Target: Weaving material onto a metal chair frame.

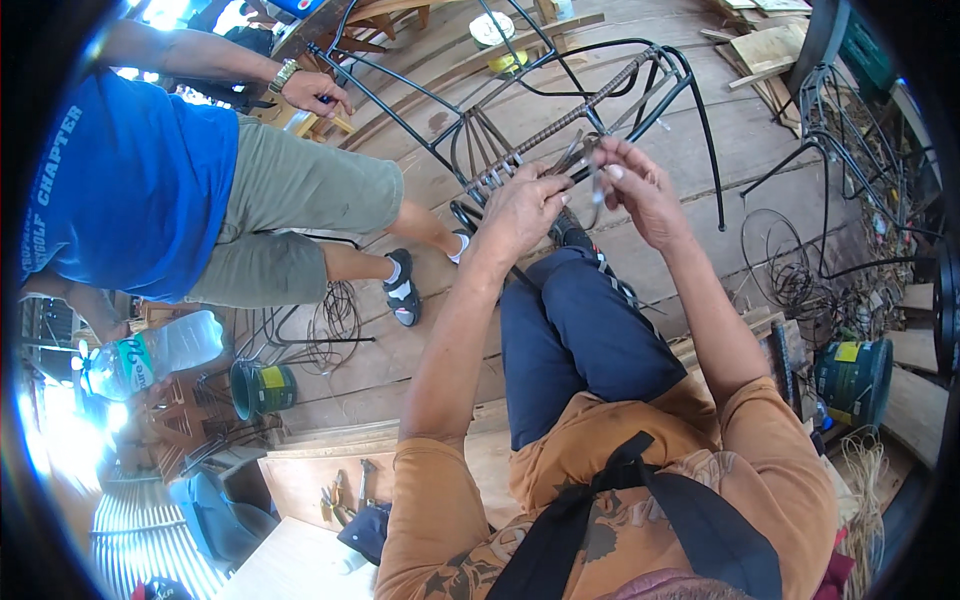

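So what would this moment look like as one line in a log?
left hand: gripping woven rod on black metal frame | right hand: pinching thin strands | nearby: another person, green can

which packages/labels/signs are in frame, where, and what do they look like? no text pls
Clear plastic bottle: far left, lying tilted, green-and-white label band.
Dark green can: on the wooden floor lower left, on its side, yellow label.
Second dark green can: right edge, upright, yellow label patch.
Round tin: top centre on the planks, whitish lid, yellow side.
Blue shirt: on the other person at left, white lettering.
No screens or signs.
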